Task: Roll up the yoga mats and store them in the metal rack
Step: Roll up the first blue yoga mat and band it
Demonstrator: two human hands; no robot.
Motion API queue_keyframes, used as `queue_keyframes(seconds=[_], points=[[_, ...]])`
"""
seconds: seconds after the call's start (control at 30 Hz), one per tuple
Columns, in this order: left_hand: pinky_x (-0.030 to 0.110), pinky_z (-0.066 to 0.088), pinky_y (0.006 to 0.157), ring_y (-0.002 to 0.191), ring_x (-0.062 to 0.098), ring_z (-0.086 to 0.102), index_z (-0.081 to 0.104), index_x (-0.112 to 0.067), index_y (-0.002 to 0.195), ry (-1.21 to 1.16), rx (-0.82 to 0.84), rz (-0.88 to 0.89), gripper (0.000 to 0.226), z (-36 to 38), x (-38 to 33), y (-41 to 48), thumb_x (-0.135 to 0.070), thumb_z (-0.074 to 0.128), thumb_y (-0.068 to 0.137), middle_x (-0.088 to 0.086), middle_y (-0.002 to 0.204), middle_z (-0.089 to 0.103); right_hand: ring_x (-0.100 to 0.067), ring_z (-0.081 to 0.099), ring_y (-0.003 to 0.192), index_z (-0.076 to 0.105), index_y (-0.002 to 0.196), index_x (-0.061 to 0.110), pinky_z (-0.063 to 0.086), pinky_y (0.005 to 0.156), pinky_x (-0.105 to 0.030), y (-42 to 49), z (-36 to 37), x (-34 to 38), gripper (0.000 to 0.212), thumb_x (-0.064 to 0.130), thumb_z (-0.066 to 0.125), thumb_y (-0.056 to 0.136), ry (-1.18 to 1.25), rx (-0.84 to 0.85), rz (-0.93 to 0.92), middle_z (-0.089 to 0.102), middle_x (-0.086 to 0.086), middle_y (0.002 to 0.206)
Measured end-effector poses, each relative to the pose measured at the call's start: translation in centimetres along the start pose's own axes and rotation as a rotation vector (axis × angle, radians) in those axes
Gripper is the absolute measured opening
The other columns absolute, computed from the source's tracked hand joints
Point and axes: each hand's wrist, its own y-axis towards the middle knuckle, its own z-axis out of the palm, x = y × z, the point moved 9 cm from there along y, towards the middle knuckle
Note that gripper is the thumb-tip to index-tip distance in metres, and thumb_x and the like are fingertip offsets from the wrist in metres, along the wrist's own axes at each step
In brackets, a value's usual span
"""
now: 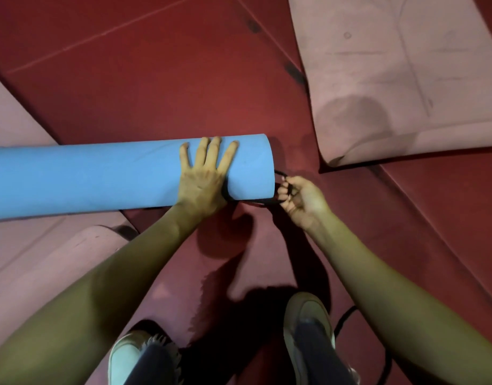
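Across the red floor (183,79) lies one rolled blue mat (100,173): your left hand (206,176) presses flat on top near its right end, and your right hand (300,201) pinches one black strap (280,173) just beside that end.

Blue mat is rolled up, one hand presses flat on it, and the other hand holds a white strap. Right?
Not quite: the head view shows the strap is black, not white. The blue mat is rolled up, the left hand presses flat on it, and the right hand holds the strap.
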Motion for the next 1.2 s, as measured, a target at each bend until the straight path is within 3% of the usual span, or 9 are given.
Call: queue_keyframes(seconds=[0.2, 0.3, 0.43, 0.53, 0.63, 0.77, 0.9, 1.03, 1.2], points=[[0.062, 0.027, 0.102, 0.124, 0.035, 0.04, 0.028, -0.015, 0.142, 0.012, -0.04, -0.006, 0.115, 0.0, -0.5, -1.4, -0.051, 0.084, 0.048, 0.017, 0.135, 0.048, -0.005, 0.043, 0.04, 0.054, 0.081, 0.005, 0.024, 0.035, -0.014, -2.2, 5.2, 4.2, 0.02, -0.003, 0.039, 0.092, -0.035, 0.106, -0.171, 0.058, -0.003, 0.068], [0.061, 0.02, 0.102, 0.126, 0.033, 0.035, 0.032, -0.01, 0.141, 0.006, -0.086, 0.015, 0.112, 0.0, -0.8, -2.4, -0.056, 0.082, 0.052, 0.018, 0.136, 0.049, -0.006, 0.052, 0.042, 0.052, 0.099, 0.003, 0.028, 0.035, -0.015, -2.1, 7.5, 4.8, 0.019, -0.008, 0.038, 0.091, -0.195, 0.107, -0.203, 0.064, -0.01, 0.091], [0.06, 0.02, 0.102, 0.127, 0.033, 0.036, 0.035, 0.001, 0.135, -0.013, -0.121, -0.001, 0.101, -0.2, -0.9, -2.8, -0.045, 0.084, 0.06, 0.02, 0.136, 0.05, -0.008, 0.061, 0.048, 0.047, 0.123, 0.002, 0.041, 0.038, -0.016, -1.4, 10.1, 5.6, 0.037, -0.011, 0.034, 0.091, -0.454, 0.157, -0.144, 0.053, -0.012, 0.092], [0.061, 0.022, 0.101, 0.126, 0.034, 0.038, 0.038, 0.001, 0.127, -0.047, -0.159, 0.0, 0.089, -0.5, -1.2, -3.0, -0.038, 0.085, 0.062, 0.021, 0.134, 0.051, -0.012, 0.063, 0.05, 0.047, 0.108, 0.008, 0.043, 0.036, -0.017, -0.7, 11.9, 5.4, 0.027, -0.009, 0.032, 0.093, -0.696, 0.129, -0.148, 0.049, -0.009, 0.084], [0.061, 0.022, 0.101, 0.126, 0.033, 0.038, 0.039, -0.001, 0.122, -0.073, -0.191, -0.015, 0.079, -0.8, -1.1, -3.2, -0.025, 0.085, 0.062, 0.021, 0.134, 0.052, -0.006, 0.057, 0.035, 0.048, 0.09, 0.005, 0.041, 0.033, -0.015, 0.6, 12.1, 5.3, 0.023, -0.008, 0.03, 0.095, -0.705, 0.056, -0.086, 0.052, -0.013, 0.077], [0.061, 0.021, 0.103, 0.128, 0.034, 0.037, 0.039, 0.001, 0.121, -0.166, -0.243, 0.004, 0.076, -1.5, -1.5, -4.3, -0.003, 0.08, 0.057, 0.024, 0.135, 0.051, -0.003, 0.048, 0.029, 0.052, 0.116, -0.01, 0.042, 0.034, -0.015, 0.7, 14.2, 4.2, 0.027, -0.009, 0.035, 0.095, -0.823, 0.106, -0.088, 0.058, -0.017, 0.079], [0.049, 0.017, 0.112, 0.131, 0.032, 0.035, 0.032, 0.0, 0.135, -0.327, -0.203, 0.021, 0.094, -1.5, 1.0, -4.7, -0.02, 0.085, 0.059, 0.023, 0.14, 0.044, -0.011, 0.048, 0.039, 0.053, 0.115, -0.009, 0.041, 0.036, -0.014, 0.6, 15.6, 2.7, 0.03, -0.011, 0.033, 0.093, -0.923, 0.122, -0.195, 0.055, -0.012, 0.07], [0.061, 0.02, 0.106, 0.129, 0.037, 0.037, 0.033, -0.017, 0.145, -0.099, -0.031, -0.078, 0.115, -0.8, 7.3, -5.7, -0.047, 0.083, 0.046, 0.019, 0.141, 0.044, -0.014, 0.053, 0.052, 0.049, 0.104, 0.001, 0.045, 0.043, -0.015, 0.4, 15.1, 3.7, 0.021, -0.012, 0.038, 0.092, -0.939, 0.164, -0.325, 0.057, -0.012, 0.072], [0.054, 0.024, 0.104, 0.123, 0.045, 0.043, 0.038, -0.007, 0.142, -0.081, 0.081, -0.073, 0.124, 0.2, 10.2, -5.4, -0.031, 0.086, 0.03, 0.028, 0.134, 0.045, -0.011, 0.054, 0.05, 0.052, 0.082, 0.011, 0.043, 0.044, -0.017, 0.1, 15.0, 4.2, 0.023, -0.009, 0.042, 0.09, -1.039, 0.153, -0.456, 0.059, -0.007, 0.07]])
